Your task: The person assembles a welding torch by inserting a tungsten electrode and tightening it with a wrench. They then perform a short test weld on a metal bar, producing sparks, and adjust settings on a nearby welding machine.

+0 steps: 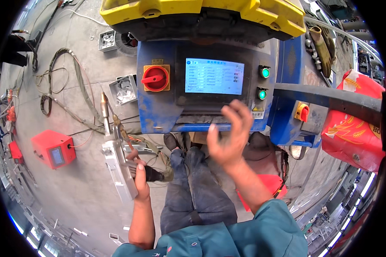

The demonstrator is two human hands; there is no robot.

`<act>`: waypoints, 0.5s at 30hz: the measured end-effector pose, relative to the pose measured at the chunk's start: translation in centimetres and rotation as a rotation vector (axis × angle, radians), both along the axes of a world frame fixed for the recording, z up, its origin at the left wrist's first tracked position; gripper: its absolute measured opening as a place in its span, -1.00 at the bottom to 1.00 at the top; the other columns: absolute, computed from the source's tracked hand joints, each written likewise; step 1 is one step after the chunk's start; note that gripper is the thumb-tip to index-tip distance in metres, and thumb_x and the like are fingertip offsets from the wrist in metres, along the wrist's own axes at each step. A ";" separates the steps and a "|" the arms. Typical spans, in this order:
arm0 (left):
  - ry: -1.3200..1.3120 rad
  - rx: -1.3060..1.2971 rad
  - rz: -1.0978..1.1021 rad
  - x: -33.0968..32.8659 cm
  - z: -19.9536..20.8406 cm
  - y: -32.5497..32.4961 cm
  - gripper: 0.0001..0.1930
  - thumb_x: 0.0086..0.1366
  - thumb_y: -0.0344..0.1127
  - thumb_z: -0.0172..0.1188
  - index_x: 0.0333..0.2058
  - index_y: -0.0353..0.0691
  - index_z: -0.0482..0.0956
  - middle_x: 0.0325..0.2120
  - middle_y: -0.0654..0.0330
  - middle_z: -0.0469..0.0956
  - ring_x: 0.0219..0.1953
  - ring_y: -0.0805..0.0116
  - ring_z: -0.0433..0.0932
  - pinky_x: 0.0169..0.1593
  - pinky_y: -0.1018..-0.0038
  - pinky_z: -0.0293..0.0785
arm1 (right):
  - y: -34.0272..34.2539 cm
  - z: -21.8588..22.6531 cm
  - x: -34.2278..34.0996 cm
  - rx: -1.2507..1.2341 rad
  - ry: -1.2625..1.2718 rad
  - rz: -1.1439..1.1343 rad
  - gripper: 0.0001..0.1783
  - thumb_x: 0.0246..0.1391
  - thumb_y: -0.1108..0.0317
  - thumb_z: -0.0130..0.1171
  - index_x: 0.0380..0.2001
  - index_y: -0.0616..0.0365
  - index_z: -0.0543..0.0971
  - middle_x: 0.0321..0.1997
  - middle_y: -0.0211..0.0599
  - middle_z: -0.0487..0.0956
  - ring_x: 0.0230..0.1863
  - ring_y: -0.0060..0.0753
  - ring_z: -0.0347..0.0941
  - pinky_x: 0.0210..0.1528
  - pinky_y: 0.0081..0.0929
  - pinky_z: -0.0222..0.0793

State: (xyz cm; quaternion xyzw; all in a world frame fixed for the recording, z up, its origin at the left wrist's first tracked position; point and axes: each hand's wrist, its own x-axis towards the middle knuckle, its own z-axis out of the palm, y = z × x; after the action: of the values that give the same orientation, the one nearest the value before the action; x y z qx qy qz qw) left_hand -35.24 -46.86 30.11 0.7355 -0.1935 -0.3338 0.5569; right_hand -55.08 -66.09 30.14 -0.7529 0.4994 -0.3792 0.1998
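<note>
Left hand (138, 177): closed around the black grip of a long silver handheld welding torch (115, 160); fingers wrapped, thumb side up.
Torch axis: runs near upright in the view, its narrow brass-tipped nozzle pointing away from the person toward the grey concrete floor (73, 201) beyond, the body slanting back toward the wrist.
Torch cable: a sheathed hose leaves the grip to the right, across the person's dark trousers (193, 188).
Right hand (228, 135): open, fingers spread and slightly curled, holding nothing; raised just before the lower edge of the blue control cabinet (156, 111).
Key relation: the lit rectangular touchscreen (214, 76) lies straight ahead of and above the right hand, which is by far the nearer; the left hand is well apart, to the cabinet's left.
Panel fittings: red rotary switch on a yellow plate (155, 78) left of the screen; two green round lamps (263, 83) right of it.
Containers: two small grey metal trays (123, 90) on the floor left of the cabinet, holding pale metal pieces, too small to tell further.
Other: red box with small screen (53, 149) on the floor, far left.
</note>
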 end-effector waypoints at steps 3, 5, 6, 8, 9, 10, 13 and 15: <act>-0.063 -0.069 0.070 -0.2 -1.6 -3.4 -0.53 0.29 -0.50 0.15 0.18 -0.40 0.38 -0.01 0.05 0.53 -0.16 0.39 0.53 0.04 0.37 0.45 | -5.9 -0.7 -0.3 -0.216 0.252 -0.081 -0.47 -0.07 0.18 0.34 -0.01 0.18 0.55 0.23 0.13 0.34 0.29 0.23 0.18 0.32 0.06 0.11; -0.136 -0.110 0.051 -0.1 -2.8 -4.8 -0.49 0.34 -0.44 0.13 0.25 -0.42 0.32 -0.06 0.11 0.54 -0.16 0.42 0.52 0.01 0.42 0.46 | -7.7 -1.2 0.1 -0.231 0.288 -0.087 -0.50 -0.06 0.09 0.35 -0.06 0.09 0.57 0.28 0.10 0.31 0.33 0.25 0.11 0.36 0.07 0.06; -0.160 -0.056 -0.014 0.3 -3.0 -4.8 -0.48 0.33 -0.46 0.13 0.25 -0.42 0.33 -0.11 0.15 0.55 -0.13 0.40 0.52 0.05 0.40 0.46 | -7.9 -1.7 0.2 -0.223 0.295 -0.081 -0.51 -0.05 0.06 0.35 -0.07 0.07 0.58 0.29 0.10 0.30 0.34 0.25 0.10 0.37 0.08 0.04; -0.162 -0.086 0.022 -0.2 -3.3 -5.6 -0.48 0.32 -0.47 0.13 0.25 -0.42 0.34 -0.14 0.17 0.56 -0.12 0.39 0.53 0.07 0.40 0.46 | -8.2 -2.9 0.3 -0.207 0.310 -0.069 -0.53 -0.04 0.00 0.35 -0.11 0.02 0.59 0.31 0.08 0.28 0.36 0.25 0.07 0.39 0.12 0.00; -0.166 -0.097 0.043 -0.4 -3.4 -6.1 -0.48 0.32 -0.48 0.14 0.25 -0.42 0.34 -0.16 0.18 0.57 -0.11 0.39 0.53 0.08 0.39 0.46 | -8.2 -3.4 0.4 -0.207 0.317 -0.068 -0.53 -0.03 -0.02 0.34 -0.11 0.00 0.59 0.31 0.08 0.28 0.36 0.25 0.07 0.40 0.13 -0.02; -0.126 -0.112 0.072 -0.6 -3.5 -6.4 -0.47 0.31 -0.49 0.15 0.25 -0.41 0.35 -0.16 0.18 0.57 -0.10 0.38 0.53 0.08 0.40 0.45 | -8.1 -3.9 0.4 -0.207 0.325 -0.067 -0.52 -0.03 -0.05 0.34 -0.12 -0.02 0.59 0.31 0.07 0.27 0.36 0.25 0.07 0.40 0.15 -0.04; -0.145 -0.080 0.075 -1.1 -2.9 -7.4 -0.46 0.31 -0.51 0.15 0.26 -0.41 0.34 -0.15 0.18 0.56 -0.12 0.40 0.53 0.05 0.43 0.46 | -8.0 -4.9 0.4 -0.210 0.332 -0.085 -0.49 -0.02 -0.12 0.33 -0.11 -0.04 0.57 0.33 0.05 0.26 0.37 0.24 0.06 0.42 0.21 -0.12; -0.108 -0.063 0.104 -1.2 -3.5 -7.3 -0.47 0.31 -0.51 0.16 0.26 -0.41 0.34 -0.16 0.18 0.57 -0.15 0.42 0.53 0.02 0.45 0.46 | -8.2 -5.0 0.6 -0.210 0.340 -0.102 -0.47 -0.03 -0.12 0.33 -0.09 -0.04 0.56 0.34 0.04 0.24 0.38 0.24 0.05 0.43 0.21 -0.16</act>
State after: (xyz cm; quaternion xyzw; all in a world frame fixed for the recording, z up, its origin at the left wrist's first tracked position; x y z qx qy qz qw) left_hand -36.42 -54.14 26.61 0.7436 -0.1954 -0.2581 0.5850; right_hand -54.52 -74.24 25.18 -0.7965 0.5211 -0.3064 0.0135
